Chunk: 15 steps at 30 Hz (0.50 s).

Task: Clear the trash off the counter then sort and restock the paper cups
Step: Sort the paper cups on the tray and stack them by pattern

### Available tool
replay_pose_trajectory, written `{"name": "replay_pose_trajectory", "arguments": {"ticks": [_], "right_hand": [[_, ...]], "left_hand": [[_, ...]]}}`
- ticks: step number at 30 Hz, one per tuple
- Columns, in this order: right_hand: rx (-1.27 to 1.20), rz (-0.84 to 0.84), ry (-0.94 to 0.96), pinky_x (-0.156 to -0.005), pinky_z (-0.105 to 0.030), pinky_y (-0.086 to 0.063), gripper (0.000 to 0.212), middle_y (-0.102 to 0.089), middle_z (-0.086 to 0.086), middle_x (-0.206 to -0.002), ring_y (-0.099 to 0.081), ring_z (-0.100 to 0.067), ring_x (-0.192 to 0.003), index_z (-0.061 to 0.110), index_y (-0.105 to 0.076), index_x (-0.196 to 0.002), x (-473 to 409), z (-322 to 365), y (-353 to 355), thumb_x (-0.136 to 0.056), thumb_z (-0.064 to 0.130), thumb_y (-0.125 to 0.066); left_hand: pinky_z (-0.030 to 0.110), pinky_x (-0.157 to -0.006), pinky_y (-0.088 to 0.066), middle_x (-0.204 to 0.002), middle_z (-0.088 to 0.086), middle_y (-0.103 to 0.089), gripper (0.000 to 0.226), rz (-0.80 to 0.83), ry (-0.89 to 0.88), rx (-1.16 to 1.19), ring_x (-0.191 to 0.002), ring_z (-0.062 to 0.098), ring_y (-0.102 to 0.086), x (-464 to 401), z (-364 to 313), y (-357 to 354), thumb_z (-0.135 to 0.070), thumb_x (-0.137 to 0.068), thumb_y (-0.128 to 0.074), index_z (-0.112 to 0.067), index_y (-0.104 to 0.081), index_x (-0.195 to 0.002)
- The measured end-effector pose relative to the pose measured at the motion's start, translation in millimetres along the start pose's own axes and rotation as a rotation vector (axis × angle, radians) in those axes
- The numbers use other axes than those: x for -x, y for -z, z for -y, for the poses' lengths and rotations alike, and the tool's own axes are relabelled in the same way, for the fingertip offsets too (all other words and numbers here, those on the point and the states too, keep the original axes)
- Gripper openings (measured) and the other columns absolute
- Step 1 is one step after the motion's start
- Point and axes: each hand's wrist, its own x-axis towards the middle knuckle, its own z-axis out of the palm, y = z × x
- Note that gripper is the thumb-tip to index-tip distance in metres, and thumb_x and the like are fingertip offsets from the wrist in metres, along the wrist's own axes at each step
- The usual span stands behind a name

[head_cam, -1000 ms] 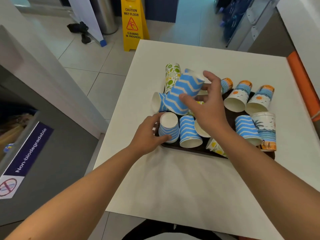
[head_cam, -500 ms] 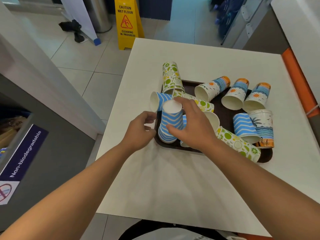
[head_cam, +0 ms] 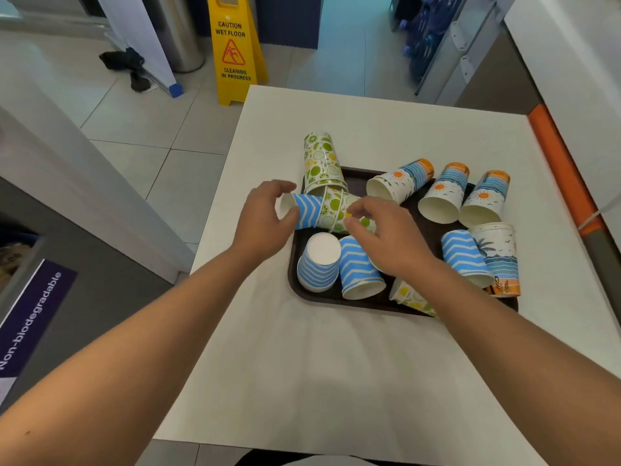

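Pale floor tiles are seen beyond a white table (head_cam: 336, 364), with a yellow wet-floor sign (head_cam: 233, 50) stood just past its far edge and a bin with a "Non-biodegradable" label (head_cam: 32, 326) cut off at the left. On the table a dark tray (head_cam: 297, 290) is set, crowded with paper cups. An upside-down blue striped cup (head_cam: 319, 264) is stood at the tray's near left corner, touched by a tipped blue zigzag cup (head_cam: 359, 270). Three sun-print cups (head_cam: 443, 196) are laid on their sides along the far right, and a palm-print cup (head_cam: 500, 257) is stood by another blue one (head_cam: 465, 257). A green citrus cup (head_cam: 321, 161) is leaned over the far rim. The left hand (head_cam: 265, 220) is curled, half open, around the mouth end of a lying blue cup (head_cam: 305, 210); firm contact cannot be told. The right hand (head_cam: 389, 237) is held loosely open with fingertips at a second citrus cup (head_cam: 337, 210), whose lower part is hidden by it. A yellow-patterned cup (head_cam: 408, 295) is largely covered by the right forearm, as is the tray's near right edge.
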Motion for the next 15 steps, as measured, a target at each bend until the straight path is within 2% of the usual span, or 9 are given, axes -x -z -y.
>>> {"name": "replay_pose_trajectory", "arguments": {"ticks": [2,4,7,9,12,15], "right_hand": [[0.151,0.145,-0.026,-0.088,-0.036,-0.045,0.029,-0.067,0.000,-0.103,-0.060,-0.022,-0.099,0.018,-0.062,-0.110,-18,5,4,-0.088,0.037,-0.057],[0.393,0.337,-0.021,-0.087,-0.036,-0.040,0.033,-0.066,-0.002,-0.101,-0.058,-0.025,-0.099,0.017,-0.061,-0.109,-30,11,3,-0.088,0.041,-0.055],[0.705,0.496,0.009,-0.088,-0.039,-0.035,0.036,-0.053,-0.001,-0.083,-0.055,-0.028,-0.100,0.015,-0.052,-0.086,-38,15,-6,-0.089,0.052,-0.051],[0.783,0.546,-0.024,-0.090,-0.040,-0.035,0.045,-0.053,-0.001,-0.085,-0.054,-0.028,-0.101,0.017,-0.045,-0.079,-39,13,-9,-0.086,0.061,-0.052],[0.825,0.588,-0.084,-0.093,-0.040,-0.034,0.057,-0.060,-0.005,-0.106,-0.053,-0.027,-0.106,0.018,-0.048,-0.088,-40,9,-10,-0.077,0.074,-0.052],[0.861,0.632,-0.134,-0.096,-0.042,-0.031,0.073,-0.059,-0.005,-0.113,-0.050,-0.028,-0.112,0.019,-0.056,-0.108,-37,3,-12,-0.070,0.081,-0.051]], "left_hand": [[0.026,-0.096,-0.038,-0.129,0.002,-0.057,0.045,0.087,-0.024,-0.128,-0.121,0.020,-0.049,-16,-3,1,-0.022,-0.087,-0.066,-0.016,-0.055,-0.130],[0.032,-0.101,-0.037,-0.135,0.005,-0.053,0.054,0.181,-0.051,-0.230,-0.126,0.023,-0.045,-30,-6,-1,-0.026,-0.086,-0.068,-0.016,-0.050,-0.136],[0.040,-0.102,-0.037,-0.135,0.008,-0.052,0.067,0.325,-0.061,-0.469,-0.124,0.027,-0.046,-45,-7,-8,-0.038,-0.082,-0.070,-0.017,-0.044,-0.140],[0.041,-0.100,-0.034,-0.131,0.008,-0.053,0.070,0.390,-0.053,-0.607,-0.119,0.028,-0.050,-51,-4,-12,-0.045,-0.080,-0.069,-0.018,-0.043,-0.139],[0.042,-0.099,-0.031,-0.122,0.005,-0.057,0.071,0.430,-0.043,-0.690,-0.112,0.026,-0.054,-51,-1,-16,-0.056,-0.077,-0.066,-0.019,-0.045,-0.134],[0.042,-0.098,-0.031,-0.118,0.003,-0.059,0.070,0.421,-0.019,-0.698,-0.108,0.024,-0.056,-47,-1,-17,-0.060,-0.075,-0.066,-0.019,-0.048,-0.129]]}}
